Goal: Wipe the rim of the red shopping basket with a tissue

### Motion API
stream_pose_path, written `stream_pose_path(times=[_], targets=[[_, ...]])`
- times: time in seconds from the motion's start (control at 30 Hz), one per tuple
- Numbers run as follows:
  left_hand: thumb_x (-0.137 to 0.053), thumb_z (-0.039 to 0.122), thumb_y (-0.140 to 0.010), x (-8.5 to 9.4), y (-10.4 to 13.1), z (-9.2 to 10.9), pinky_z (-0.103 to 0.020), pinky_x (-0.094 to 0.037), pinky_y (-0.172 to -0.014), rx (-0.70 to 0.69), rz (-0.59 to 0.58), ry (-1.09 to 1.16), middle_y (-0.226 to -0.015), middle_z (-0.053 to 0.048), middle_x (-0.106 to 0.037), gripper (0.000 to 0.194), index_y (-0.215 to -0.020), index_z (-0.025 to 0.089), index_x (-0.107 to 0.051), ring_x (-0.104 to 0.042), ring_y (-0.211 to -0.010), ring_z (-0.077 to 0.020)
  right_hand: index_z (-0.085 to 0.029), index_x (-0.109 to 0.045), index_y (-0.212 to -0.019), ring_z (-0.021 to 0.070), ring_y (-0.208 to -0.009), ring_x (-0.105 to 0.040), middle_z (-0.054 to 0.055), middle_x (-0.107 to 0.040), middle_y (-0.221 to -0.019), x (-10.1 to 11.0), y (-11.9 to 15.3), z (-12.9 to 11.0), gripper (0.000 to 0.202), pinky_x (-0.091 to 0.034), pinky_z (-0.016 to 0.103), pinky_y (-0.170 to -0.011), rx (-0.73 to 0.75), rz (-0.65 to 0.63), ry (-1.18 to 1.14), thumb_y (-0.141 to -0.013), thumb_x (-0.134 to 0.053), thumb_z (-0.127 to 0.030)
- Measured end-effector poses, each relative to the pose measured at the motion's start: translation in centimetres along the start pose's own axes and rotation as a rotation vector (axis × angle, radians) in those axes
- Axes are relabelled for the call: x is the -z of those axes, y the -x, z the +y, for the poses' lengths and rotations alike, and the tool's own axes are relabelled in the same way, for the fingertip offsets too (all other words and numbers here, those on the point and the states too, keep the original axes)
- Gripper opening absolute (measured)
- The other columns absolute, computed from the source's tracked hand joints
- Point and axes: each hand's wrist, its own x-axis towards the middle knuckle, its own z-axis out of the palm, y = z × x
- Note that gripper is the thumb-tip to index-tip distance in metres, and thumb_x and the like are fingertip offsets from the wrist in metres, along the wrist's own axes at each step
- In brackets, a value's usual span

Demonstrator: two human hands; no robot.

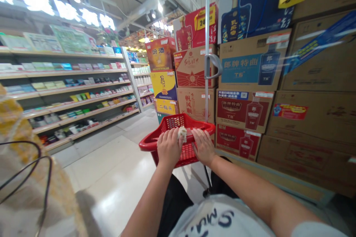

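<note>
A red plastic shopping cart (179,120) with perforated basket walls stands right in front of me. My left hand (169,147) has its fingers over the cart's near rim, left of centre. Beside its thumb, at the rim, is a crumpled whitish wad (182,133), perhaps tissue or cloth. Over the same rim, further right, my right hand (204,146) is curled, its thumb below. The undersides of both grips are hidden. Part of the basket's inside shows, but I cannot make out anything in it.
Stacked liquor cartons (247,66) rise ahead and to the right, with a metal pole (207,92) before them. Shelves of small packaged goods (80,94) line the left. A person's patterned yellow-white clothing (16,177) and a black cable (41,155) are close by at left. Pale tiles (111,177) form the floor.
</note>
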Motion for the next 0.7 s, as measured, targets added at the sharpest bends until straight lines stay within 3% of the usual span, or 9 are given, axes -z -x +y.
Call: stream_pose_path(times=[0.1,0.2,0.3,0.43,0.6,0.7], targets=[[-0.045,0.023,-0.089,-0.4,0.9,0.5,-0.045,-0.03,-0.104,-0.06,0.081,0.004,-0.131,-0.01,-0.053,0.039,-0.127,0.017,-0.051,-0.042,-0.125,-0.0287,-0.009,-0.032,-0.14,0.024,-0.134,-0.027,0.012,-0.04,-0.141,-0.2,0.0,-0.1,0.053,-0.018,0.045,-0.111,-0.003,0.017,-0.003,-0.091,-0.036,-0.028],[-0.046,0.019,-0.088,-0.7,1.6,1.1,-0.045,-0.027,-0.107,-0.167,0.052,0.006,-0.134,-0.007,-0.05,0.045,-0.132,0.024,-0.046,-0.04,-0.127,-0.0276,-0.008,-0.033,-0.14,0.0244,-0.134,-0.026,0.013,-0.04,-0.141,-0.3,0.1,0.0,0.054,-0.019,0.045,-0.111,0.007,0.023,-0.002,-0.09,-0.038,-0.028],[-0.046,0.023,-0.09,-0.4,0.9,0.9,-0.045,-0.029,-0.106,-0.128,-0.006,-0.014,-0.129,-0.006,-0.054,0.045,-0.134,0.029,-0.043,-0.046,-0.121,-0.0265,-0.009,-0.031,-0.141,0.0238,-0.134,-0.026,0.012,-0.04,-0.141,-0.2,0.0,0.0,0.054,-0.019,0.045,-0.111,0.011,0.027,0.005,-0.09,-0.038,-0.028],[-0.044,0.026,-0.091,-0.2,0.1,0.5,-0.044,-0.033,-0.102,-0.023,-0.016,-0.02,-0.123,-0.007,-0.057,0.041,-0.132,0.026,-0.046,-0.051,-0.114,-0.0263,-0.009,-0.031,-0.141,0.0238,-0.134,-0.027,0.012,-0.041,-0.141,-0.1,0.0,-0.2,0.053,-0.019,0.045,-0.111,0.0,0.016,0.005,-0.091,-0.037,-0.028],[-0.047,0.027,-0.089,-0.8,0.9,0.3,-0.045,-0.029,-0.105,-0.157,0.04,-0.02,-0.131,-0.007,-0.052,0.039,-0.128,0.025,-0.05,-0.045,-0.122,-0.0283,-0.009,-0.031,-0.141,0.0244,-0.134,-0.027,0.012,-0.041,-0.141,-0.1,0.0,-0.1,0.054,-0.02,0.046,-0.111,-0.002,0.023,-0.003,-0.091,-0.037,-0.029],[-0.045,0.03,-0.09,-0.6,0.3,-0.4,-0.044,-0.032,-0.103,-0.087,0.006,-0.006,-0.125,-0.007,-0.057,0.033,-0.122,0.023,-0.054,-0.05,-0.116,-0.0266,-0.009,-0.031,-0.141,0.0238,-0.134,-0.027,0.012,-0.04,-0.141,0.0,0.0,0.0,0.053,-0.019,0.045,-0.111,0.003,0.013,0.002,-0.091,-0.036,-0.029]])
